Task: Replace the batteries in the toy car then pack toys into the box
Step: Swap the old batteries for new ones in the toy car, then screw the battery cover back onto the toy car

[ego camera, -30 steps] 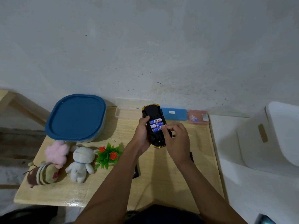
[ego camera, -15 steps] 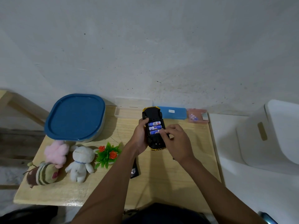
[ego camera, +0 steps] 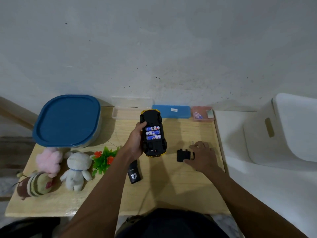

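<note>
Three batteries (ego camera: 153, 133) fill the toy car (ego camera: 154, 147) gripped by left hand (ego camera: 136, 141); right hand (ego camera: 202, 156), relaxed, touches the black cover (ego camera: 183, 155).

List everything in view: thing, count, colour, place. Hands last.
toy car: 1, black and yellow, upside down in left hand
batteries: 3, blue-white, in the car's open compartment
battery cover: 1, black, table, right of car
box: 1, blue lid, table back left
pink plush: 1, pink, table left
white plush: 1, white, beside pink plush
striped plush: 1, brown-striped, table front left
plant: 1, green, orange flowers, by white plush
black object: 1, black, beside left forearm
clear tray: 1, clear, back edge
blue case: 1, blue, back edge
pink case: 1, pink, back right corner
table: 1, light wood
left hand: 1, grips the car
right hand: 1, touches cover
</note>
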